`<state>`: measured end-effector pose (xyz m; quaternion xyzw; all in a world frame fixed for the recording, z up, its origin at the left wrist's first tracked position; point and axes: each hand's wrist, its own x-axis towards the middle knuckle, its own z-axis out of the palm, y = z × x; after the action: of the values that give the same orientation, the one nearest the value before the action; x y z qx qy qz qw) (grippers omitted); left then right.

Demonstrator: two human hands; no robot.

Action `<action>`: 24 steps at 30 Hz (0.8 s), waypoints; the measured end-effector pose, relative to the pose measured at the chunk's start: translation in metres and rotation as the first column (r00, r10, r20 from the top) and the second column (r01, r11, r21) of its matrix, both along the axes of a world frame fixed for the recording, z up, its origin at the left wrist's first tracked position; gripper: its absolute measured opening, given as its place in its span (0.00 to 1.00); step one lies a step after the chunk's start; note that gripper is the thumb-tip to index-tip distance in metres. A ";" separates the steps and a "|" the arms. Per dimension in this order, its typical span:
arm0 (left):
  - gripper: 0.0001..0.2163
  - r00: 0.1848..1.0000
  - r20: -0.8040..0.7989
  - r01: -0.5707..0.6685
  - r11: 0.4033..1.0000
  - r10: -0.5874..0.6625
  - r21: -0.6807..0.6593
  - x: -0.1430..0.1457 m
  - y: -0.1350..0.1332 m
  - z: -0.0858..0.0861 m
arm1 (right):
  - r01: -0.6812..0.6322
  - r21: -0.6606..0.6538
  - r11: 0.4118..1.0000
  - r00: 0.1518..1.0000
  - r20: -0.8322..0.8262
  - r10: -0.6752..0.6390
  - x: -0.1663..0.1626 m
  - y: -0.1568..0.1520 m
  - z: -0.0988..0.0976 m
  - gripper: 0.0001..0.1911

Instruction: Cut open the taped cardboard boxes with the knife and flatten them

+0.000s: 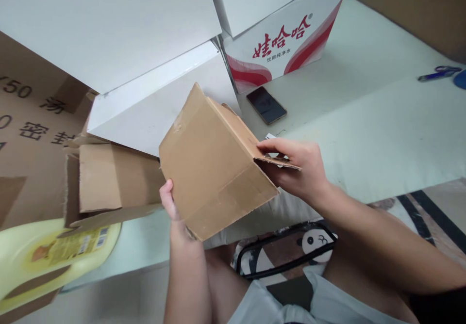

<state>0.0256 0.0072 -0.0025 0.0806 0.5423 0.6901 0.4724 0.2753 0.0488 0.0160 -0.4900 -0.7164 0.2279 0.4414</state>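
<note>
Presently, at the dial's centre, a brown carton [214, 169] is tilting over the near edge of the worktop [382, 125], with both hands supporting it. At its 8 o'clock side the left hand [169, 200] is gripping the edge, thumb showing, the other fingers hiding behind the cardboard. At 3 o'clock the right hand [302, 169] is curling around a flap [278, 162], apparently pinching it, while a fingertip is touching the carton's side. As for progress, the cardboard is already standing out in a box shape, but that flap is sticking outward; whether anything is sitting inside, I cannot tell.

Around it, a large printed carton [32, 105] is rising between 9 and 10 o'clock, a yellow container [104, 253] is lying at 8, and an open carton [120, 176] is gaping at 9. Stacked white boxes [109, 23] are looming between 10 and 11, seemingly crowding the left side. A phone [267, 105] is resting between 1 and 2, just beside a red-lettered box [284, 42] standing at 1. Between 2 and 3, a small blue item [439, 73] is lying well apart.
</note>
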 end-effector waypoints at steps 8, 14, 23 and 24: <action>0.19 0.999 -0.001 0.049 0.998 -0.049 0.036 -0.008 -0.002 -0.006 | -0.008 -0.015 1.000 1.000 -0.030 0.007 -0.001 0.000 0.001 0.10; 0.17 0.999 0.039 0.026 0.998 -0.029 0.064 -0.010 -0.001 -0.011 | -0.033 -0.040 0.999 0.999 -0.044 0.032 -0.001 0.000 0.001 0.08; 0.19 0.989 0.108 0.103 0.995 -0.101 -0.008 -0.016 0.000 -0.013 | -0.072 -0.080 0.994 0.997 -0.029 0.069 -0.002 -0.001 -0.008 0.05; 0.19 0.989 0.120 0.092 0.996 -0.089 -0.020 -0.016 0.000 -0.012 | -0.078 -0.089 0.993 0.997 -0.028 0.076 -0.003 -0.001 -0.010 0.05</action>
<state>0.0094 0.0076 -0.0147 0.0580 0.5177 0.6646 0.5357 0.2725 0.0477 0.0058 -0.4785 -0.7181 0.2829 0.4187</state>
